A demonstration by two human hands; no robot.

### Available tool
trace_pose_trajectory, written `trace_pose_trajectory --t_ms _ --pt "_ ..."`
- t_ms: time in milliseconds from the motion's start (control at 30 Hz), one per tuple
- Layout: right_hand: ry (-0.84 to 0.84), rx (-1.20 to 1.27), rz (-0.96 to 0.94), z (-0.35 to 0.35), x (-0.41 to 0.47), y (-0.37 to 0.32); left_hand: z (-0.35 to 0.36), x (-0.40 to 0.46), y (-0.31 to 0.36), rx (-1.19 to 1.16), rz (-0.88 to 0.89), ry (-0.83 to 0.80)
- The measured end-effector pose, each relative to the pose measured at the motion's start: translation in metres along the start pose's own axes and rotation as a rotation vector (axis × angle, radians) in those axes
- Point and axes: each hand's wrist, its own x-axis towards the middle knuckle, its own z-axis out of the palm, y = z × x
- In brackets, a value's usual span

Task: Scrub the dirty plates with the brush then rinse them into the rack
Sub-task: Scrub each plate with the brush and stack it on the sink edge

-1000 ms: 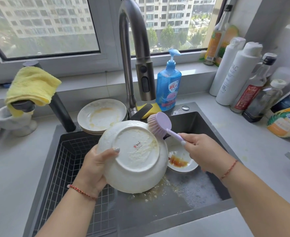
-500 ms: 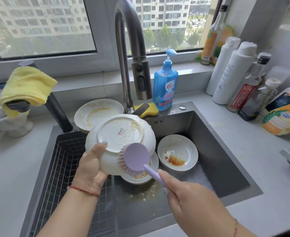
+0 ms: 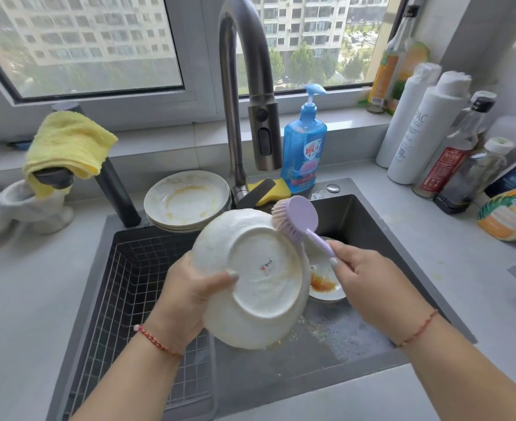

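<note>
A pale grey worktop (image 3: 22, 299) surrounds a dark sink (image 3: 369, 226) below a window (image 3: 92, 47). Over the sink, the left hand (image 3: 187, 302) grips an upturned white plate (image 3: 252, 281); the right hand (image 3: 363, 284) clasps a lilac brush (image 3: 299, 217), bristles on the plate's far rim. Dirty plates (image 3: 187, 202) are stacked behind the sink's wire rack (image 3: 129, 287); another soiled plate (image 3: 326, 284) lies in the sink.

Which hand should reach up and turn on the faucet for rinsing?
Right hand: it holds only the light brush, nearer the faucet; the left hand supports the plate.
</note>
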Motion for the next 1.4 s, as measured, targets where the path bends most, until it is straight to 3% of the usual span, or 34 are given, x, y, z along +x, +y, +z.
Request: trace_pose_trajectory --t_ms 167,233,367,467,533,733,900,1200,1400 --pt "-0.011 0.016 -0.114 0.009 -0.009 -0.033 0.015 -0.001 0.0 0.457 0.01 0.189" --pt "-0.048 -0.054 -0.154 0.016 -0.023 -0.046 0.013 0.0 -0.002 0.492 0.004 0.206" --pt "0.139 -0.177 -0.396 0.033 -0.042 -0.055 0.008 -0.001 -0.003 0.438 0.05 0.158" --pt "-0.039 -0.107 -0.189 0.017 -0.032 -0.052 0.007 -0.005 0.004 0.627 0.071 0.172" --pt "-0.043 -0.049 -0.106 0.008 -0.016 -0.036 0.004 -0.007 0.008 0.683 0.08 0.163" --pt "-0.113 -0.028 0.132 0.014 0.01 0.012 -0.01 -0.012 0.015 0.517 0.087 0.16" --pt "-0.211 0.092 0.177 0.026 -0.002 0.033 -0.017 -0.013 0.037 0.521 0.184 0.186" --pt "-0.207 0.227 0.178 0.024 -0.005 0.031 -0.036 0.008 0.11 1.031 0.396 0.359" --pt "-0.204 0.208 0.174 0.027 -0.007 0.035 -0.044 0.051 0.107 1.454 0.448 0.339"
